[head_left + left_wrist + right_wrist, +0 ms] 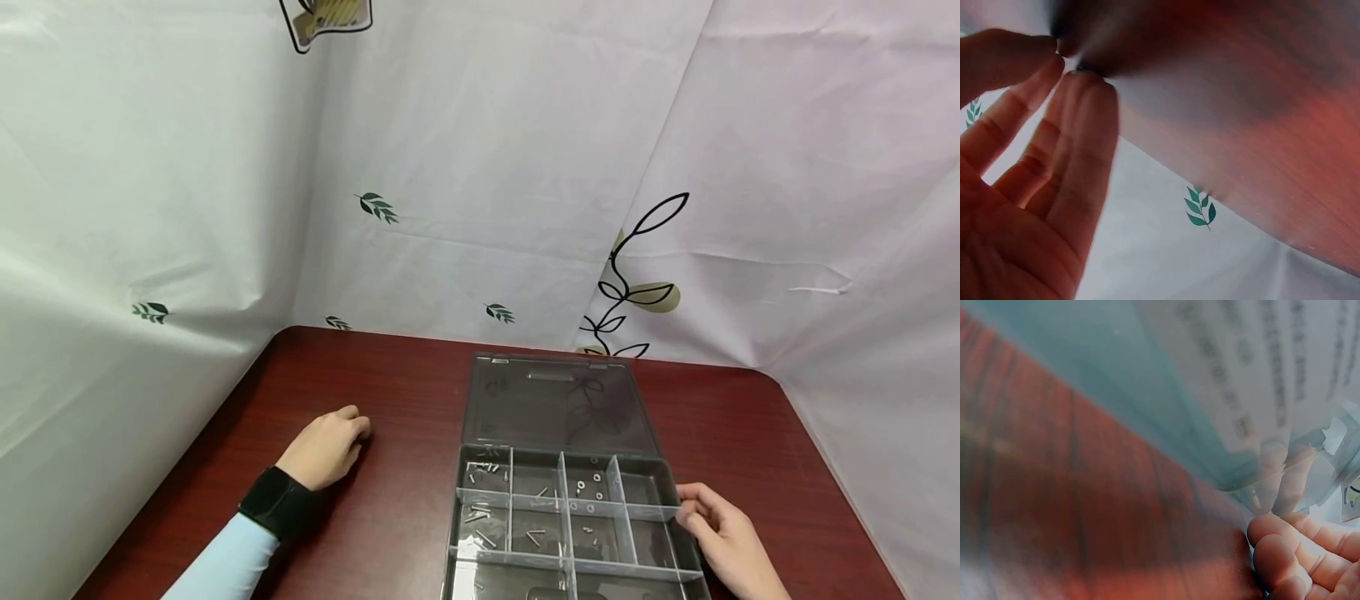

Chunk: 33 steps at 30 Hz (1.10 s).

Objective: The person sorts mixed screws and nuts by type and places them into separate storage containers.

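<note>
A grey see-through compartment box (672, 475) lies on the table with its lid (555, 408) folded back flat. Small metal pins (485, 539) and washers (581, 485) lie scattered in several compartments. My right hand (723, 533) is at the box's right side, fingertips against its wall; in the right wrist view, the fingers (1275, 553) are bent beside the clear side, under a printed label (1222, 381). Well left of the box, my left hand (326, 446) rests on the table with loosely bent fingers. The left wrist view shows those fingertips on the tabletop, holding nothing visible.
The dark red wooden table (405, 483) has rounded far corners. White cloth (465, 167) with leaf prints hangs behind it and along both sides. Clear dividers (540, 504) split the box into compartments. The box's near end runs out of the head view.
</note>
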{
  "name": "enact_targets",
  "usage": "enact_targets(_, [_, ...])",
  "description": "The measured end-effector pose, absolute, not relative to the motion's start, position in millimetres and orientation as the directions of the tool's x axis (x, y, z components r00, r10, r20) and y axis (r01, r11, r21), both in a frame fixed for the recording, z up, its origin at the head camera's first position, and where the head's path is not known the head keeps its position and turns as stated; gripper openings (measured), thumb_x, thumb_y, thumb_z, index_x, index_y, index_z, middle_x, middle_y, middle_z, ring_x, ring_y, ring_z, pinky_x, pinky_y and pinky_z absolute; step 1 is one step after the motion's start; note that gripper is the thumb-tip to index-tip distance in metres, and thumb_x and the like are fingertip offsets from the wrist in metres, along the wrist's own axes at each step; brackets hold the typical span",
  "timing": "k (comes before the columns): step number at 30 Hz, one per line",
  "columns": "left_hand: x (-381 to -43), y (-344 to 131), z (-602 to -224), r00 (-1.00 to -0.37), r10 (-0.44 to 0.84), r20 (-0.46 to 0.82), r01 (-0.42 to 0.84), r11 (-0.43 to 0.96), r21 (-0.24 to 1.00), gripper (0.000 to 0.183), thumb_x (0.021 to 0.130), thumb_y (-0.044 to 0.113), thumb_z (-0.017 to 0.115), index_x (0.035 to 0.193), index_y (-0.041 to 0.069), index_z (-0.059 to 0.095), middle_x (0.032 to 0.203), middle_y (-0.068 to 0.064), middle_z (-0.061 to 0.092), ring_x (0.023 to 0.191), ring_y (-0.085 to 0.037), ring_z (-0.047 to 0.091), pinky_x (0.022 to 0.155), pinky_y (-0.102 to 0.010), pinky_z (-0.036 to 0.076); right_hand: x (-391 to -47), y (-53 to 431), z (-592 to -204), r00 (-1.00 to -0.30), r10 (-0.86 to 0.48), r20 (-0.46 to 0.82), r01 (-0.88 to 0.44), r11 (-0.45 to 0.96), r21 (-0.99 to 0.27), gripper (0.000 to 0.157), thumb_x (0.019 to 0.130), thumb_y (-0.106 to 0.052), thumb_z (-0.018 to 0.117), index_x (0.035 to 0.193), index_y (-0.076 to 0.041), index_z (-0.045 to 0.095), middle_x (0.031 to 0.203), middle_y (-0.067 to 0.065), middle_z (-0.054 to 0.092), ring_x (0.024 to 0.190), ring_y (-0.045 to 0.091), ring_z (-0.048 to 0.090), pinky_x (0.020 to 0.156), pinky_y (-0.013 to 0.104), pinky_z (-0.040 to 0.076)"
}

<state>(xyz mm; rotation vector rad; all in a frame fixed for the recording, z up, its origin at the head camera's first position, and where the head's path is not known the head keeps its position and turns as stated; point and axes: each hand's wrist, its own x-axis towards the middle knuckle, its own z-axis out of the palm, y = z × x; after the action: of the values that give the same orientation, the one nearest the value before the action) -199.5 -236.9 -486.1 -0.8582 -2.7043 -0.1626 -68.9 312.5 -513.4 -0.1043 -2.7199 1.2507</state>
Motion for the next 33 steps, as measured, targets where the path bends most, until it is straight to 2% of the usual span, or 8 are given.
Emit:
enact_targets(9, [-201.2, -238.0, -487.9, -0.786, 0.533, 0.315, 0.561, 0.828, 0.0, 0.028, 0.073, 0.002, 0.072, 0.07, 0.021, 0.052, 0.068, 0.007, 0.044, 0.057, -0.009, 0.046, 0.052, -0.025, 0.04, -69.4, 312.2, -512.7, -0.988, 0.133, 0.073, 0.031, 0.648, -0.761, 0.027, 0.09, -0.003, 0.057, 0.116, -0.001, 0.064, 0.079, -0.007, 0.06, 0.07, 0.004, 0.054, 0.067, 0.024, 0.043])
enact_targets(16, [-202.6, -237.5, -485.4, -0.8, 0.521, 0.298, 0.552, 0.833, 0.023, 0.032, 0.068, -0.001, 0.068, 0.069, 0.021, 0.045, 0.063, 0.01, 0.037, 0.056, -0.008, 0.036, 0.052, -0.026, 0.035, -69.0, 312.2, -513.3, -0.988, 0.134, 0.072, 0.032, 0.642, -0.766, 0.026, 0.091, -0.003, 0.056, 0.116, -0.001, 0.064, 0.08, -0.007, 0.061, 0.071, 0.004, 0.055, 0.067, 0.024, 0.045])
enact_targets(24, [-208.1, -238.2, -488.1, -0.815, 0.508, 0.277, 0.544, 0.836, 0.069, 0.033, 0.062, -0.003, 0.059, 0.066, 0.024, 0.041, 0.059, 0.01, 0.034, 0.053, -0.008, 0.032, 0.049, -0.025, 0.031, -68.5, 312.1, -511.6, -0.988, 0.138, 0.063, 0.041, 0.643, -0.765, 0.026, 0.091, -0.004, 0.057, 0.115, -0.002, 0.065, 0.079, -0.007, 0.059, 0.07, 0.004, 0.052, 0.066, 0.024, 0.043])
enact_targets(33, [-209.1, -235.8, -488.2, -0.817, 0.52, 0.25, 0.554, 0.827, 0.091, 0.03, 0.06, -0.001, 0.055, 0.066, 0.024, 0.041, 0.059, 0.011, 0.034, 0.053, -0.008, 0.032, 0.048, -0.025, 0.031, -68.1, 311.5, -512.3, -0.987, 0.134, 0.083, 0.023, 0.645, -0.764, 0.025, 0.09, -0.003, 0.057, 0.114, -0.002, 0.065, 0.078, -0.007, 0.059, 0.07, 0.004, 0.052, 0.066, 0.024, 0.043])
